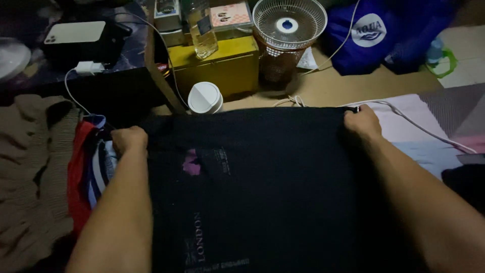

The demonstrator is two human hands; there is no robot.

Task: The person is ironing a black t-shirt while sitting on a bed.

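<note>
Two bare forearms run up from 7 and 5 o'clock toward the middle of the view, framing a black garment (262, 187) spread flat between them, with pale print near its lower part. At about 9 o'clock the left hand (129, 140) is closed tight on the garment's far left corner; at about 2 o'clock the right hand (361, 123) pinches the far right corner the same way. Gripped at both ends, the top edge is pulled into a straight, taut line, which likely keeps the cloth smooth.

Just left of the left hand lies a heap of clothes: a red and blue striped piece (86, 172) and a tan knit (30, 172). Right of the garment, a pale patterned sheet (419, 131) carries a white cable (414, 124).

Farther out, near 12 o'clock, a white lidded cup (204, 97) stands before a yellow box (222, 68) bearing a clear bottle (201, 28). A small white fan (289, 23) sits beside them, a blue bag (384, 35) at 1 o'clock, and a phone (75, 32) with charger (88, 67) at 10.
</note>
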